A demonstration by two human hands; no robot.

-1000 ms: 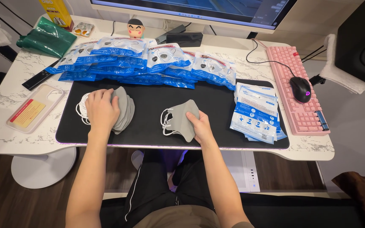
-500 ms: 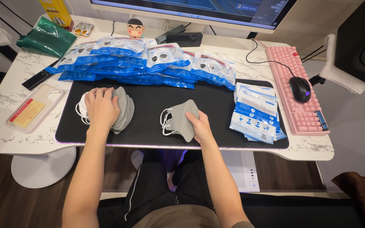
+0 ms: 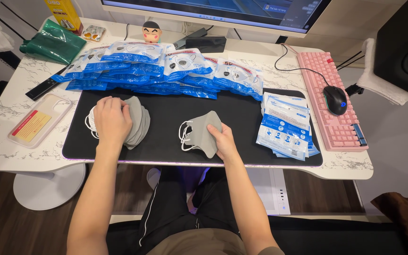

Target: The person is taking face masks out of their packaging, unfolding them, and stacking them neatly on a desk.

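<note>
left hand: flat, palm down on the stack of grey masks; fingers spread and laid over the top, pressing rather than gripping
stack of grey masks: left part of the black mat, fanned slightly to the right, white ear loops poking out at the left edge under the hand
right hand: at the right lower edge of the single grey mask; fingers closed on its edge, thumb on top
single grey mask: folded, lying on the mat centre, near the front edge, well apart from the stack; its white ear loops hang out on the left side
black mat: covers the middle of the white marbled surface
blue mask packets: long overlapping row along the back edge of the mat, sealed
white-and-blue packets: smaller pile on the right end of the mat, just beside the pink keyboard
black mouse: sitting on the keyboard
phone case: clear, left of the mat, on the surface
green bag: back left corner
monitor: along the back edge, small figurine in front of it
</note>
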